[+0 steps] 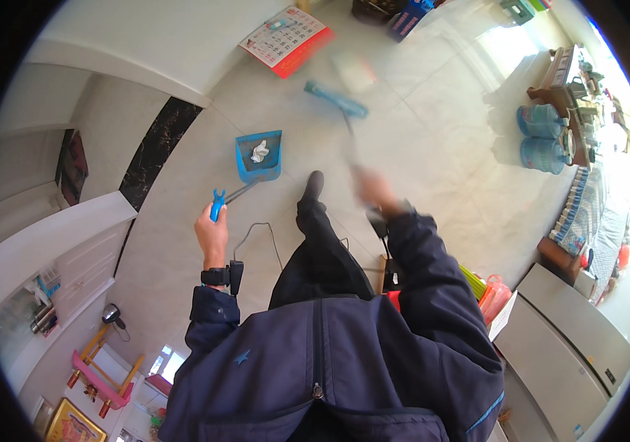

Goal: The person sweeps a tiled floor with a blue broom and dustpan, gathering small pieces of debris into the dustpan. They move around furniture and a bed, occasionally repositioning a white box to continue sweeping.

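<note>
My left hand (212,234) is closed round the blue-topped handle of a blue dustpan (270,172). The pan rests on the floor ahead of that hand, with a crumpled white tissue (259,152) lying in it. My right hand (376,190), smeared by motion, grips the thin stick of a broom (335,99). Its blue head is blurred too, out in front and to the right of the dustpan. Whether the bristles touch the floor I cannot tell.
Pale tiles (433,155) cover the floor, with a dark threshold strip (159,147) at left. A red-and-white calendar (289,40) is by the far wall. Large blue water bottles (543,121) stand beside wooden furniture (559,77) at right. A white fridge-like cabinet (558,339) is near right.
</note>
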`<state>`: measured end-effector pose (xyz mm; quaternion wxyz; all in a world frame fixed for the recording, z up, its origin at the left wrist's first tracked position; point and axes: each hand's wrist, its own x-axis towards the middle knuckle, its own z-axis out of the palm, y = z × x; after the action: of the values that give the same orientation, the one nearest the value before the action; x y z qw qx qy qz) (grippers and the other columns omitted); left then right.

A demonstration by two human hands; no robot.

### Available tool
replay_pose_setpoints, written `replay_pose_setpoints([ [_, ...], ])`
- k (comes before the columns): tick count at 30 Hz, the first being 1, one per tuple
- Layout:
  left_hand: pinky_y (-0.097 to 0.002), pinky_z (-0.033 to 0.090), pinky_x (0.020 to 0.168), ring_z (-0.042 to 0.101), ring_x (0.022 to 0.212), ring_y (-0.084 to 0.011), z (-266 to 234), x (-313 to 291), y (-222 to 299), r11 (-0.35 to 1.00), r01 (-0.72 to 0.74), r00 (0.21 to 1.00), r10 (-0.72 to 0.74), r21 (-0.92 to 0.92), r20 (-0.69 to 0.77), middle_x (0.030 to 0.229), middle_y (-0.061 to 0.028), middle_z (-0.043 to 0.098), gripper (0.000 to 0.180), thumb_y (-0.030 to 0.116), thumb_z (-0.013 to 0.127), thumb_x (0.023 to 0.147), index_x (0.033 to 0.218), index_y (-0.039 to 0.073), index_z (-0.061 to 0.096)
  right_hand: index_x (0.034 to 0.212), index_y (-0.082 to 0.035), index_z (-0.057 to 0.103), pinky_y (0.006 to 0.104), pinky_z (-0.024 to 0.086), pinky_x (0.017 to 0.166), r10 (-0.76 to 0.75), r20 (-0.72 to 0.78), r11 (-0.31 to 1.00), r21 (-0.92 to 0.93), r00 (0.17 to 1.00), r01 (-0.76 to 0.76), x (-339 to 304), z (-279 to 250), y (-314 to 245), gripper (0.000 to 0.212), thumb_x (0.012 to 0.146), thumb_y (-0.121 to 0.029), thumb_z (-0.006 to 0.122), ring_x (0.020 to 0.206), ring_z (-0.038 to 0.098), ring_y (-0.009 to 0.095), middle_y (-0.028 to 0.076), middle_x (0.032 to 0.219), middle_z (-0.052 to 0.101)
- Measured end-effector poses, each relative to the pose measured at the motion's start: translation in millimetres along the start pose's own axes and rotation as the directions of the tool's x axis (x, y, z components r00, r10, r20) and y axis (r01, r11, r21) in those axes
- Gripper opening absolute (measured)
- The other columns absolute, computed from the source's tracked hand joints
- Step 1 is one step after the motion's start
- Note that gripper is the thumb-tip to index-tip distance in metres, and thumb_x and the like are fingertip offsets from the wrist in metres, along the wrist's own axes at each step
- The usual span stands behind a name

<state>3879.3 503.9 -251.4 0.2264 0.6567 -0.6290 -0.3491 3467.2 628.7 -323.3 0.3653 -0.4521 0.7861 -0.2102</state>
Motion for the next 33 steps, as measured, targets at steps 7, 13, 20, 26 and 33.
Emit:
replay_pose_setpoints([
  [7, -0.0348, 0.041, 0.052, 0.048, 0.051, -0.0213, -29, 29, -4, 0.998, 0.067, 0.996, -0.066, 0.002, -0.056, 0.061, -0.0114, 0.055, 0.024, 0.022, 0.064, 0.083, 0.091, 0.0, 0.063, 0.057, -0.009, 0.065, 0.0391, 0.052, 0.058, -0.319, 0.048, 0.498, -0.842, 0.947, 0.21, 150, 102, 40, 0.021, 0.075, -0.018, 0.058, 0.068, 0.066, 0.029, 0.013, 0.067, 0.066],
  [13, -0.0353, 0.042, 0.054, 0.05, 0.053, -0.0221, -37, 75, -5, 0.994, 0.109, 0.993, -0.108, 0.025, -0.042, 0.063, -0.0119, 0.057, 0.024, 0.022, 0.063, 0.084, 0.094, -0.001, 0.064, 0.062, 0.0, 0.057, 0.0394, 0.043, 0.047, 0.256, 0.391, 0.951, 0.063, 0.884, -0.303, 65, 92, -18, 0.025, 0.083, -0.013, 0.05, 0.052, 0.058, 0.028, 0.013, 0.057, 0.059],
  [20, -0.0345, 0.045, 0.058, 0.056, 0.059, -0.0235, -59, 118, -24, 0.981, 0.191, 0.977, -0.194, -0.033, -0.093, 0.07, -0.0132, 0.062, 0.026, 0.021, 0.063, 0.084, 0.099, 0.0, 0.065, 0.056, 0.002, 0.048, 0.0391, 0.037, 0.039, 0.321, 0.298, 0.767, 0.475, 0.899, -0.432, 109, 77, -147, 0.031, 0.084, -0.013, 0.049, 0.039, 0.051, 0.026, 0.014, 0.047, 0.051],
  [26, -0.0332, 0.045, 0.059, 0.057, 0.059, -0.0232, -96, 152, -71, 0.972, 0.221, 0.966, -0.229, -0.076, -0.119, 0.071, -0.0132, 0.063, 0.027, 0.021, 0.065, 0.083, 0.102, 0.0, 0.065, 0.05, -0.016, 0.066, 0.0314, 0.049, 0.052, -0.08, 0.305, 0.899, -0.39, 0.949, 0.201, 271, 199, -159, 0.022, 0.071, -0.015, 0.06, 0.054, 0.063, 0.02, 0.003, 0.059, 0.065],
  [33, -0.0333, 0.045, 0.058, 0.055, 0.057, -0.0235, -138, 200, -150, 0.996, 0.023, 0.999, -0.027, -0.086, -0.04, 0.07, -0.015, 0.061, 0.028, 0.021, 0.066, 0.083, 0.102, 0.001, 0.064, 0.068, -0.008, 0.069, 0.0368, 0.051, 0.062, -0.523, 0.177, 0.317, -0.868, 0.834, 0.383, 323, 363, -103, 0.019, 0.078, -0.018, 0.057, 0.072, 0.065, 0.03, 0.013, 0.075, 0.066],
])
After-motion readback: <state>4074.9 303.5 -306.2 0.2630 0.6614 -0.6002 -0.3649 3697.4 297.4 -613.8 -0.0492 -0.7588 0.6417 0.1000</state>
